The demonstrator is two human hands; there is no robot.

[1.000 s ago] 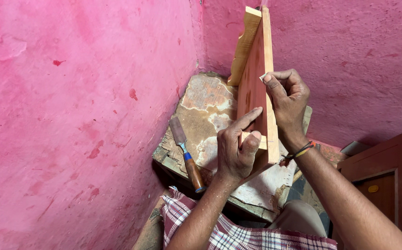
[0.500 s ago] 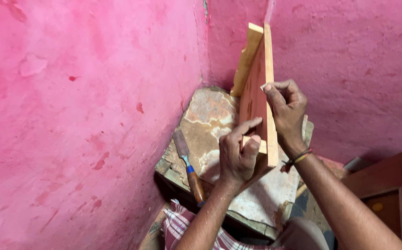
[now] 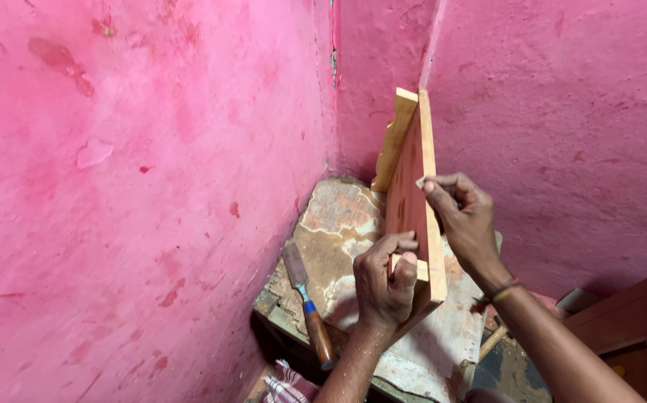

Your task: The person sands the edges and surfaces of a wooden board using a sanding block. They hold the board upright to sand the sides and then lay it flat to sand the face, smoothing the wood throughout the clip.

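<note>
Pink plastered walls (image 3: 137, 186) meet in a corner, and wedged into that corner stands a worn work table (image 3: 346, 224) whose top is patchy with flaking paint and pale stains. On the table a wooden board (image 3: 413, 201) stands on edge, tilted a little, with its upper end rising above both hands and a second, paler wooden piece (image 3: 394, 138) fixed along its far side.

At the lower part of the board, the left hand (image 3: 383, 287) is curled nearly shut around the near edge, fingers wrapped over the front and the thumb pressed on a small pale wooden block (image 3: 411, 267) that sits against the board's face. Higher up, the right hand (image 3: 465, 220) pinches the board's thin edge, its fingertips (image 3: 429, 185) drawn together on the wood and the remaining fingers bent; whether something small is held between them cannot be told. A thin band (image 3: 504, 289) circles the right wrist.

Left of the left hand, apart from it, a chisel (image 3: 307, 302) lies flat on the table, its brown wooden handle toward the person and its steel blade pointing into the corner. A dark wooden cabinet (image 3: 625, 336) shows at the lower right.
</note>
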